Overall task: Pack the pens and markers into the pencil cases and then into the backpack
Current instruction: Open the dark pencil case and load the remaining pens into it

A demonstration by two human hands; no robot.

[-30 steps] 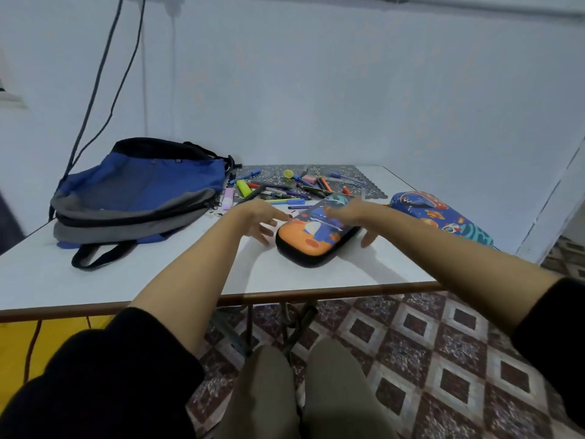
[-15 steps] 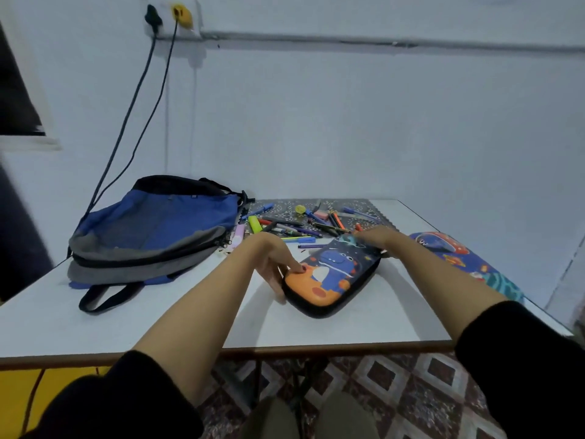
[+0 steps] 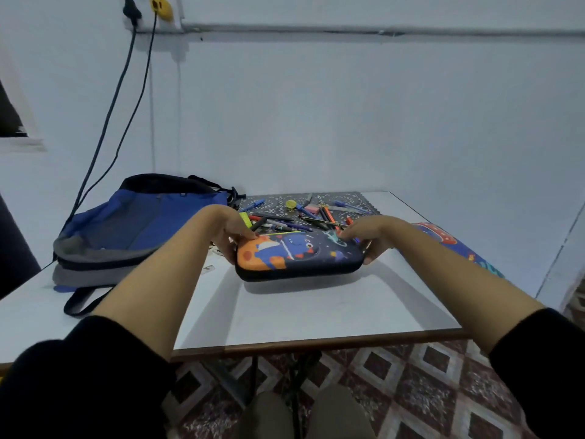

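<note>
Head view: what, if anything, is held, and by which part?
The pencil case, by its two short ends: the left hand grips the orange end, the right hand the dark end.

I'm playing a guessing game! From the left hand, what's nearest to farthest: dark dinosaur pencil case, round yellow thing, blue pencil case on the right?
1. Dark dinosaur-print pencil case: in the left hand.
2. Round yellow thing: behind, on the patterned mat.
3. Blue patterned pencil case: far right.
</note>
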